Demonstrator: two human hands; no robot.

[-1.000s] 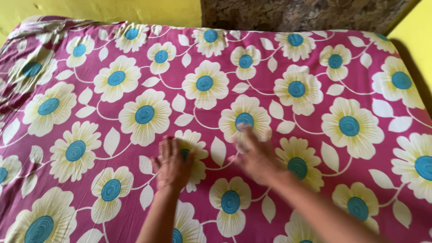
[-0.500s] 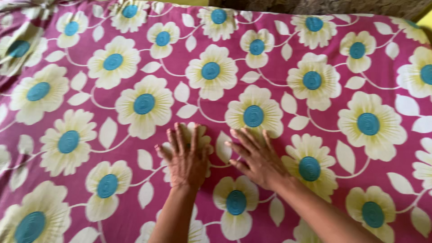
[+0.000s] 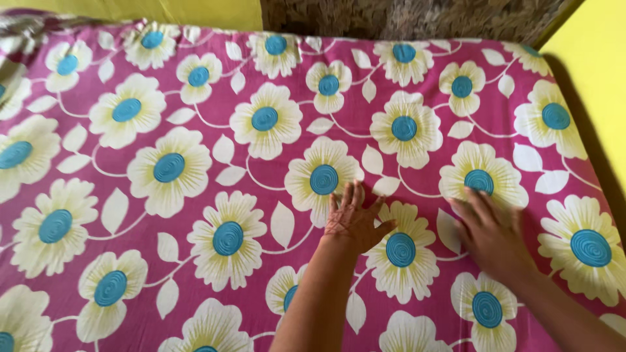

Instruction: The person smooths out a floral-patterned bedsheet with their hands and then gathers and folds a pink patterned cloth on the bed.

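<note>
Bedsheet (image 3: 195,124): magenta cloth printed with cream flowers, blue centres and white leaves; spread flat over the bed, filling nearly the whole view.

Left hand (image 3: 353,218): palm down on the bedsheet near its middle, fingers straight and slightly spread, gripping nothing; fingertips touch a cream flower.

Right hand (image 3: 490,231): palm down on the bedsheet, to the right of the left hand and well apart from it, fingers extended and flat, clasping nothing.

Yellow wall (image 3: 596,85): borders the bedsheet along its right edge and far left corner.

Patterned brown headboard (image 3: 404,18): runs along the bedsheet's far edge.

Containers: none in view.
</note>
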